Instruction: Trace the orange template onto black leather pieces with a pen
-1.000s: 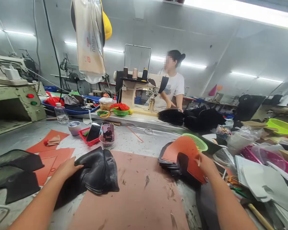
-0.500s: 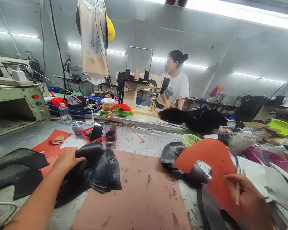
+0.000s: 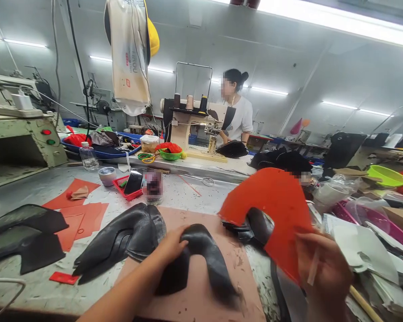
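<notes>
My left hand (image 3: 173, 245) grips the upper edge of a black, horseshoe-shaped leather piece (image 3: 204, 241), which lies over the pinkish mat (image 3: 198, 281). In my right hand (image 3: 325, 261) is an orange curved template (image 3: 282, 201), raised and tilted above the right side of the mat. A thin whitish pen-like stick (image 3: 314, 267) also sits between the right fingers. Left of the mat rests a stack of black leather pieces (image 3: 124, 228). Partly covered by the template is another black stack (image 3: 258, 223).
Flat black pieces (image 3: 27, 237) and orange sheets (image 3: 83, 219) lie on the left. A red basket (image 3: 132, 195) holds a phone. Behind stands a sewing machine (image 3: 184, 129), with a person (image 3: 240, 116) beyond it. Papers (image 3: 359, 246) and a magenta basket (image 3: 345, 214) crowd the right.
My left hand has moved right from the left stack, bringing one black leather piece onto the mat. My right hand has shifted left and up with the orange template.
</notes>
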`<state>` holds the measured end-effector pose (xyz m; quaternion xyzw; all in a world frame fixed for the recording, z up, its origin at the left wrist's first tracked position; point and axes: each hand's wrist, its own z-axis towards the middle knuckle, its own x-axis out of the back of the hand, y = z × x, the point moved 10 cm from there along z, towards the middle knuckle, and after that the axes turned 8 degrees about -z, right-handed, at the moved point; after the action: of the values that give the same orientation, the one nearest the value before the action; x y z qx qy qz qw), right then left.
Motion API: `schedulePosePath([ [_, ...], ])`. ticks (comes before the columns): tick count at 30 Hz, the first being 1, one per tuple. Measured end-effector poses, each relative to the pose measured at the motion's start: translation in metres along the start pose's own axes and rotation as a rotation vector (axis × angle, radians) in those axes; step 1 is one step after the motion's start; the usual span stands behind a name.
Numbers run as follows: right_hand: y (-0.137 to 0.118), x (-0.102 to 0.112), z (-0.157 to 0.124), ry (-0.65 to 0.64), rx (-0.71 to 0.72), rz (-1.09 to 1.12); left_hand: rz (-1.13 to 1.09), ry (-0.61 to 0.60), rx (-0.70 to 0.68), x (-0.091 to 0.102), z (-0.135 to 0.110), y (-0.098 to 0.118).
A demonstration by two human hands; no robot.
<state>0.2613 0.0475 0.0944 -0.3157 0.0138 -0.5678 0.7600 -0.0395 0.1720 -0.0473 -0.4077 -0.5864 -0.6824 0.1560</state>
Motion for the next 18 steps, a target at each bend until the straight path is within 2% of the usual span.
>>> schedulePosePath([
  [2,-0.012,-0.023,-0.003,-0.041,-0.021,0.148,0.193,0.043,-0.038,-0.002,-0.004,0.001],
  [3,-0.019,-0.041,-0.008,-0.116,-0.024,0.208,0.273,0.061,-0.066,0.001,-0.007,0.004],
  [5,-0.032,-0.088,-0.03,-0.35,-0.008,0.252,0.444,0.103,-0.114,0.015,-0.011,0.006],
  [8,-0.044,-0.149,-0.086,-0.657,0.091,0.148,0.53,0.157,-0.145,0.036,-0.014,0.0],
  [10,-0.041,-0.171,-0.119,-0.757,0.159,-0.018,0.518,0.123,-0.237,0.032,-0.018,-0.004],
  [12,-0.035,-0.178,-0.136,-0.779,0.195,-0.168,0.481,-0.002,-0.373,0.011,-0.027,-0.005],
  [14,-0.031,-0.171,-0.139,-0.769,0.215,-0.242,0.448,-0.128,-0.445,-0.01,-0.038,-0.009],
  [16,-0.029,-0.159,-0.137,-0.78,0.219,-0.236,0.444,-0.184,-0.438,-0.022,-0.043,-0.014],
  [18,-0.026,-0.147,-0.138,-0.842,0.2,-0.171,0.442,-0.194,-0.422,-0.025,-0.044,-0.017],
])
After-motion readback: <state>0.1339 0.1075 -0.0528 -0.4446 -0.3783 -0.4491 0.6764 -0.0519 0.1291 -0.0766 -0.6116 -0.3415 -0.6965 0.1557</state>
